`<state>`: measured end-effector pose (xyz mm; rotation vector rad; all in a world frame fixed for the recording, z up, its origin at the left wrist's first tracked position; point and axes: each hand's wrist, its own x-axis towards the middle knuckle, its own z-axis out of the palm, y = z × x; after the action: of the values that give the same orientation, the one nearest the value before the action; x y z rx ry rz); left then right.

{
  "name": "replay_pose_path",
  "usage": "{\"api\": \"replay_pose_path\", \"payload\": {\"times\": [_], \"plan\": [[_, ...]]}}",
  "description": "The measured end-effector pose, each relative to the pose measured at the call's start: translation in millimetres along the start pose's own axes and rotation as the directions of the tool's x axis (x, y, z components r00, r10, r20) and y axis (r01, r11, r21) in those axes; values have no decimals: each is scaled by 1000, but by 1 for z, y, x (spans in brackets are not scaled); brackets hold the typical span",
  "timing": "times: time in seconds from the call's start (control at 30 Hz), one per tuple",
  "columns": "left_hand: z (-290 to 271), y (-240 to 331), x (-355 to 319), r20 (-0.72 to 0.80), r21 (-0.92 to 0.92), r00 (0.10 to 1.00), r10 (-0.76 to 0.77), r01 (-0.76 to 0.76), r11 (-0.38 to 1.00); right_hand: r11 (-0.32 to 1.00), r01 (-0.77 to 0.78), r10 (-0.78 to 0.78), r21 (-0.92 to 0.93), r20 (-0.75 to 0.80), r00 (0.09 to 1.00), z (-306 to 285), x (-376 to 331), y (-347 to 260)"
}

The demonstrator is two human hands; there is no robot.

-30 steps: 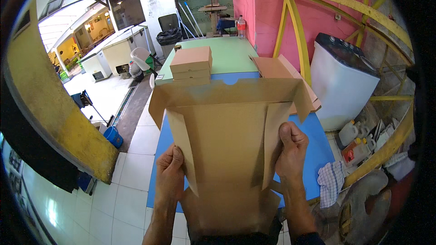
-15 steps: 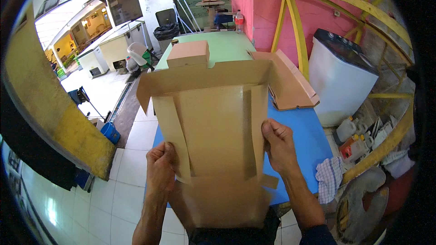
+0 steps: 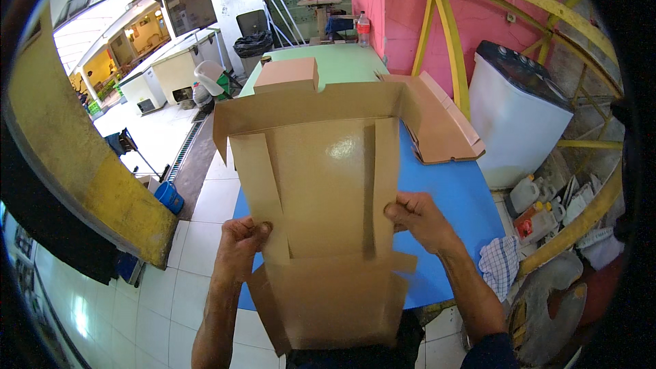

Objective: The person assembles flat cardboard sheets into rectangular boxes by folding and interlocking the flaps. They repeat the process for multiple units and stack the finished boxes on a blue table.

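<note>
Between my hands is a brown cardboard box blank (image 3: 324, 195), tilted above the table, its side flaps partly folded inward. My left hand (image 3: 240, 242) is closed on the left side flap, thumb on top. On the right flap, my right hand (image 3: 417, 219) pinches the edge between thumb and fingers. The far panel stands raised with a bent corner at each end, and the near panel hangs toward my body. A closed cardboard box (image 3: 285, 75) rests behind it on the table's green part (image 3: 348, 61). Another unfolded cardboard piece (image 3: 444, 119) lies at the right.
Under the blank, the table has a blue surface (image 3: 451, 198). A plastic bottle (image 3: 363, 29) stands at its far end. To the right are a white washing machine (image 3: 519, 119), a checked cloth (image 3: 499, 266) and several jugs (image 3: 525, 195). A yellow pillar (image 3: 116, 164) rises on the left.
The blank's near panel has come further into view and looks flatter. My right hand has shifted slightly left along with the flap; both hands keep their hold.
</note>
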<state>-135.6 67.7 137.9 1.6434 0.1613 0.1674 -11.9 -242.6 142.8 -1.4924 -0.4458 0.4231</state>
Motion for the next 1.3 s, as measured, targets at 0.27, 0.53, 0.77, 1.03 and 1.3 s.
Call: {"api": "replay_pose_path", "payload": {"times": [0.27,0.53,0.77,1.03,1.3], "plan": [[-5,-12,5,218,-74,976,-11,28,997,995,41,-40,-90,22,999,-16,6,8],[-5,-25,10,92,-42,993,-68,72,997,958,69,-63,-277,31,998,-12,7,21],[-6,-30,7,-2,108,998,-58,58,993,949,75,-55,-308,73,996,-11,8,25],[-5,-20,10,69,140,996,-64,54,989,946,133,-109,-297,97,989,-16,14,31],[-16,-21,20,233,-76,956,-181,203,976,878,58,-31,-475,65,997,-29,21,32]]}}
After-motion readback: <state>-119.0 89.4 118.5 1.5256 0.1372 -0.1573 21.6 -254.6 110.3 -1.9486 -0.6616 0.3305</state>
